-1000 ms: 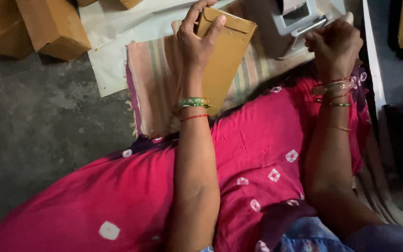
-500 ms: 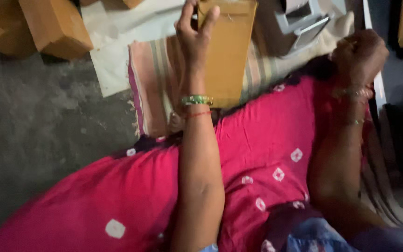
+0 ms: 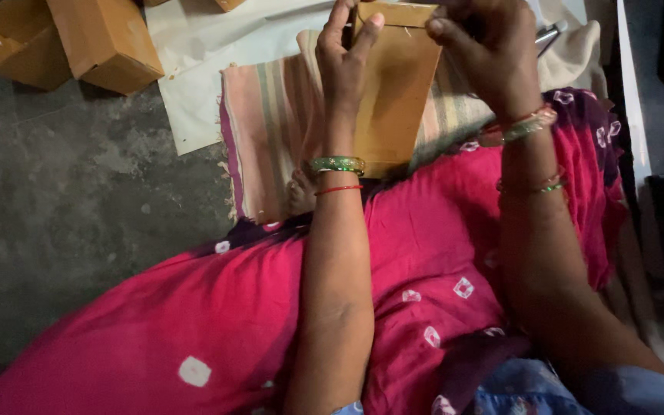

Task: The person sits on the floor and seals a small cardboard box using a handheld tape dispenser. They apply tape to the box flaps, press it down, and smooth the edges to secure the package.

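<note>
Head view: left hand is gripping the left edge of a flat brown cardboard piece, fingers curled round it, thumb pressing the front, prob. to keep it upright & steady. Right hand is closing on its top right corner, fingers bent; exact pinch is hidden. Cardboard is standing over a striped cloth far centre, above the pink-clad lap. Folded cardboard boxes are lying far left on the grey floor.
</note>
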